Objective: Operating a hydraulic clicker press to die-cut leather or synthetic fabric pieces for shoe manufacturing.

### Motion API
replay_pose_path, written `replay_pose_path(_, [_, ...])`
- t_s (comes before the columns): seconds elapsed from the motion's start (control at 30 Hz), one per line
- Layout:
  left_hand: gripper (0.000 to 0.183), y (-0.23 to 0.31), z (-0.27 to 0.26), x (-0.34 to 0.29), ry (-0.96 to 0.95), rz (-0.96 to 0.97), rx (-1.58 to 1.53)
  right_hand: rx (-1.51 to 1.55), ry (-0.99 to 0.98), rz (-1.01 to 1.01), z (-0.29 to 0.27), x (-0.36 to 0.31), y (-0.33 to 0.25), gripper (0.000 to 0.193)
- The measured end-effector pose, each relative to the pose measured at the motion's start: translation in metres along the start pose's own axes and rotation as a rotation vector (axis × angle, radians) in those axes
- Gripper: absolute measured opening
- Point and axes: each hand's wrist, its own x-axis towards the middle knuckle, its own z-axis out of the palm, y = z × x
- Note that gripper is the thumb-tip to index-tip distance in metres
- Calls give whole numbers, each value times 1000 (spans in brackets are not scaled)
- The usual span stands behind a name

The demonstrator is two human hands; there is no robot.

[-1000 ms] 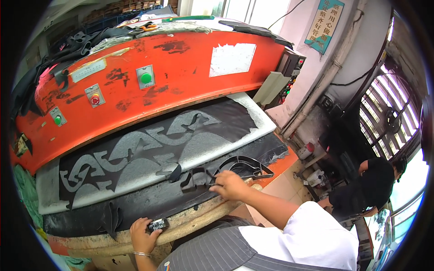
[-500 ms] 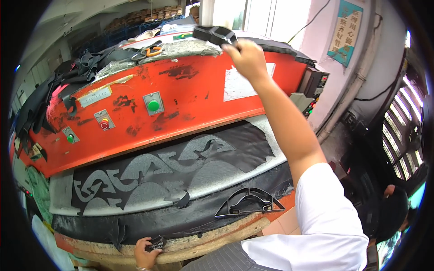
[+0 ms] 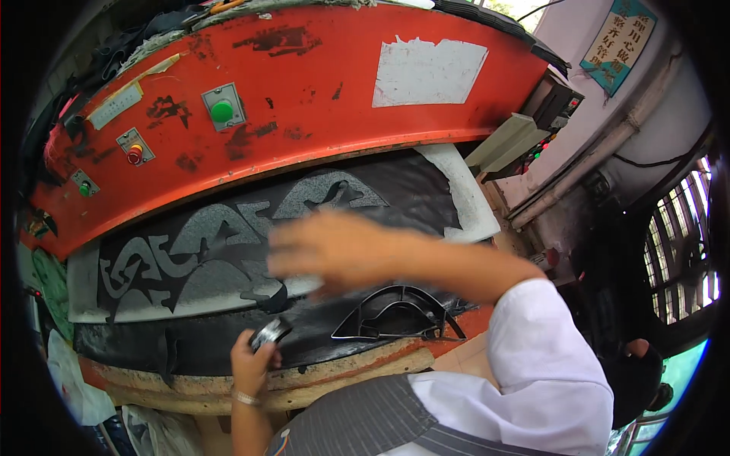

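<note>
My left hand [image 3: 251, 365] is closed around a small dark rounded piece [image 3: 270, 332] with a shiny face, too unclear to name, near the press's front edge. My right hand [image 3: 334, 247], blurred by motion, reaches across above the black sheet [image 3: 418, 182]; its fingers look stretched out and nothing shows in them. The sheet lies on a pale cutting board [image 3: 475, 209], with several curved and dome-shaped openings cut through it. Right of my left hand, a half-moon steel cutting die [image 3: 395, 313] rests on the black front ledge [image 3: 213, 346].
Behind the board spans the press's red beam [image 3: 319, 83], with a green button [image 3: 222, 112] and a red knob [image 3: 134, 154]. A control box [image 3: 551, 102] is at the right. A rough worn bar [image 3: 327, 384] runs along the front. Plastic bags [image 3: 80, 380] are at lower left.
My right hand has come down from the press top to above the sheet; the black die it held is no longer in view. My left hand has lifted the dark piece. The view has tilted down.
</note>
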Motion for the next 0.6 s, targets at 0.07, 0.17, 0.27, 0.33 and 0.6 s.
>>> replay_pose_path(0.07, [27,14,39,22,-124,-117,139,34,-90,-17,41,-41,-30,83])
replay_pose_path(0.17, [27,10,84,45,-414,-265,-119,182,-41,188,71,-80,-30,71])
replay_pose_path(0.27, [33,6,111,67,-432,-316,-212,383,124,556,64,-97,-23,53])
replay_pose_path(0.33, [38,4,127,95,-340,-182,-10,284,334,622,78,-115,2,47])
replay_pose_path(0.6, [60,-15,146,181,-157,478,837,-13,392,899,100,-108,86,47])
